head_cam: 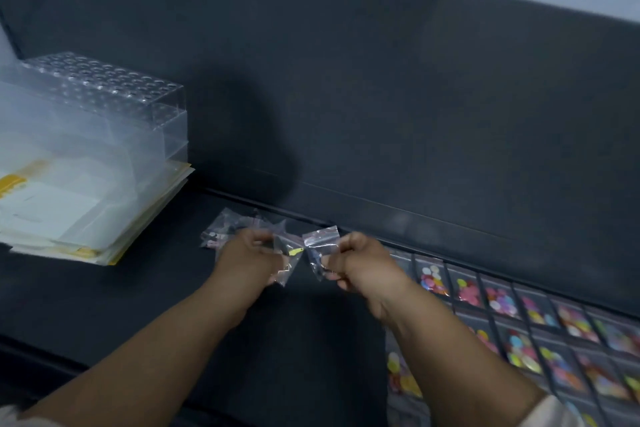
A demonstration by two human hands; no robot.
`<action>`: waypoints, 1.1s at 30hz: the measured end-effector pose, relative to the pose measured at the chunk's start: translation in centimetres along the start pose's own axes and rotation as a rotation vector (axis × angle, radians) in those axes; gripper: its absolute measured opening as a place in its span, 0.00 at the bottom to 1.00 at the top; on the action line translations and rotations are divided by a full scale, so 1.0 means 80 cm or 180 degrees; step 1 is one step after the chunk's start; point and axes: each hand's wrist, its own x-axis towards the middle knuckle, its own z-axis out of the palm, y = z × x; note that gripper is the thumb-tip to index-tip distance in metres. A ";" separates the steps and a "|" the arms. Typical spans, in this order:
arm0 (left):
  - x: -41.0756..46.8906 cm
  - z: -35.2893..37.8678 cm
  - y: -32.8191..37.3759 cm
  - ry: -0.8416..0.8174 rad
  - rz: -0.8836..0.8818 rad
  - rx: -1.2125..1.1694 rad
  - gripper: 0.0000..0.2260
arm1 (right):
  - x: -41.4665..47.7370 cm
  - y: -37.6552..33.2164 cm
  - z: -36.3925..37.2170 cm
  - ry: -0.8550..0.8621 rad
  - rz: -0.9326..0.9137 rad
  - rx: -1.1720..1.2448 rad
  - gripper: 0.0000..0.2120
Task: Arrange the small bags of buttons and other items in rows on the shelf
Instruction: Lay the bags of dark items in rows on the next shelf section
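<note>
Bags in hand: two. Small clear zip bags, judged light, limp and slick, best pinched at the stiffer zip strip.
- Left bag (288,255): pinched in the curled fingers of the left hand (247,258).
- Right bag (320,242): pinched in the fingers of the right hand (358,262).

Both are held above the shelf (104,305), just left of the rows (519,322).
Rows: at least three, of button bags; totals cut off by the frame.
Pile (221,230): further left of the rows, uncountable.
</note>
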 end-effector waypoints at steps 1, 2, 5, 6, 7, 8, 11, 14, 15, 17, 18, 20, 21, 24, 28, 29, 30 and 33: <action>-0.002 0.007 0.004 -0.0138 -0.0020 -0.0097 0.12 | -0.006 0.001 -0.008 0.0055 -0.0032 0.0089 0.09; -0.006 0.015 0.008 -0.0257 -0.0030 -0.0141 0.11 | -0.014 0.002 -0.017 0.0101 -0.0063 0.0162 0.09; -0.017 0.041 0.015 -0.0519 -0.0087 -0.0153 0.07 | -0.037 0.009 -0.046 0.0254 -0.0082 0.0301 0.07; -0.021 0.050 0.015 -0.0590 -0.0116 -0.0152 0.06 | -0.046 0.012 -0.055 0.0309 -0.0092 0.0349 0.07; -0.026 0.060 0.017 -0.0662 -0.0154 -0.0196 0.05 | -0.054 0.015 -0.066 0.0364 -0.0112 0.0415 0.07; -0.030 0.071 0.017 -0.0746 -0.0200 -0.0248 0.04 | -0.063 0.017 -0.076 0.0422 -0.0140 0.0496 0.06; -0.045 0.107 0.020 -0.0941 -0.0342 -0.0352 0.05 | -0.088 0.030 -0.109 0.0651 -0.0173 0.0675 0.08; -0.068 0.145 0.019 -0.1106 -0.0320 -0.0215 0.06 | -0.121 0.048 -0.143 0.0781 -0.0200 0.0869 0.09; -0.080 0.159 0.018 -0.1181 -0.0287 -0.0127 0.06 | -0.134 0.055 -0.155 0.0801 -0.0222 0.0970 0.09; -0.104 0.186 0.011 -0.1312 -0.0170 0.0051 0.03 | -0.163 0.068 -0.180 0.0816 -0.0251 0.1227 0.09; -0.118 0.200 0.007 -0.1358 -0.0093 0.0137 0.02 | -0.179 0.075 -0.193 0.0819 -0.0264 0.1364 0.10; -0.148 0.231 -0.001 -0.1450 0.0102 0.0342 0.03 | -0.212 0.092 -0.221 0.0826 -0.0258 0.1513 0.11; -0.166 0.247 -0.005 -0.1507 0.0177 0.0425 0.04 | -0.228 0.102 -0.235 0.0847 -0.0241 0.1531 0.11; -0.219 0.294 -0.016 -0.1735 0.0268 0.0522 0.04 | -0.277 0.135 -0.277 0.1019 -0.0189 0.1564 0.11; -0.293 0.357 -0.032 -0.2013 0.0195 0.0501 0.05 | -0.349 0.178 -0.331 0.1265 -0.0148 0.1674 0.11; -0.311 0.372 -0.037 -0.2062 0.0196 0.0521 0.06 | -0.369 0.189 -0.344 0.1314 -0.0148 0.1710 0.11; -0.328 0.387 -0.041 -0.2120 0.0196 0.0530 0.06 | -0.388 0.200 -0.357 0.1366 -0.0144 0.1734 0.11; -0.382 0.433 -0.055 -0.2290 0.0189 0.0498 0.06 | -0.443 0.235 -0.395 0.1564 -0.0140 0.1691 0.11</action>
